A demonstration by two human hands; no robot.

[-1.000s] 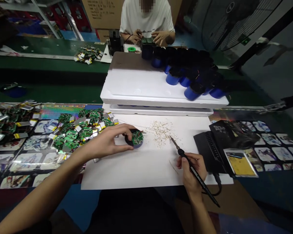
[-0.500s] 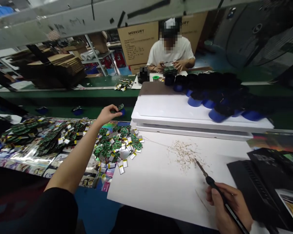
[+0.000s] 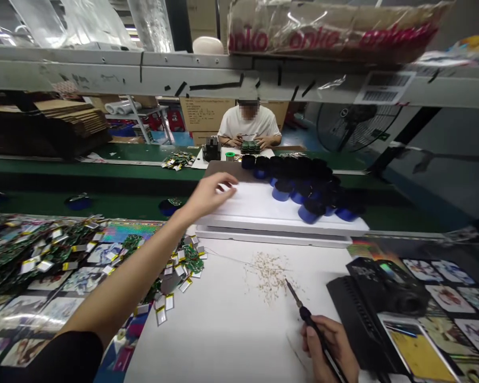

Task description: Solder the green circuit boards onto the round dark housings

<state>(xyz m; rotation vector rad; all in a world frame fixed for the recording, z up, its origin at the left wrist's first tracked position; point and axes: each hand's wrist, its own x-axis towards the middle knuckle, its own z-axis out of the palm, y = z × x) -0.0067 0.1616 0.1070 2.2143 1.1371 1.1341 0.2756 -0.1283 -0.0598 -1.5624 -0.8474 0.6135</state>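
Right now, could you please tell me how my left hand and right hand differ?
Your left hand is empty, its thumb and fingers parted, while your right hand grips a soldering iron. The left hand reaches out over the white foam slab; the right hand is nearer you, over the white work sheet. Both are bare.

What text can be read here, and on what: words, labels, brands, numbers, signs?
"anko", repeated: wrapped box up top.
Barcode label below it: too small to read.
Back carton: print too blurred.
White shirt: print too small.
No numbers or signs readable.
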